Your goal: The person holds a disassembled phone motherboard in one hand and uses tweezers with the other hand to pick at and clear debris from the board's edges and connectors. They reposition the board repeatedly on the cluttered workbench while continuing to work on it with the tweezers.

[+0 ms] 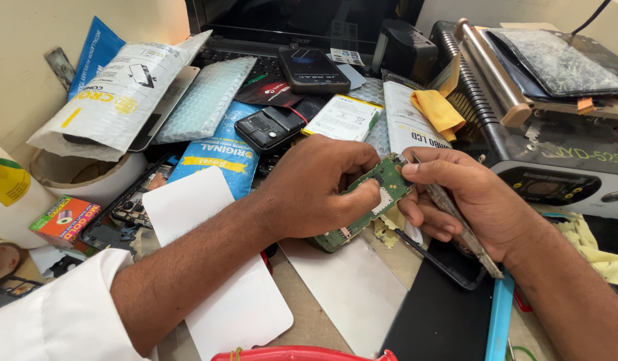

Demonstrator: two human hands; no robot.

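My left hand (316, 190) grips a small green circuit board (372, 200), thumb pressed on its face, holding it tilted above the bench. My right hand (473, 197) holds metal tweezers (456, 217) like a pen, their tip touching the board's upper edge near my fingertips. The tweezers' handle runs back down over my palm. Both hands sit close together at the middle of the view. A white sleeve covers my left forearm at the lower left.
A laptop (289, 30) at the back is buried under padded mailers, blue packets, a black phone (314, 70) and a small black module (269, 127). A grey heating machine (556, 154) with a yellow cloth stands right. White cards, a black mat (442, 314) and a dismantled phone frame lie below.
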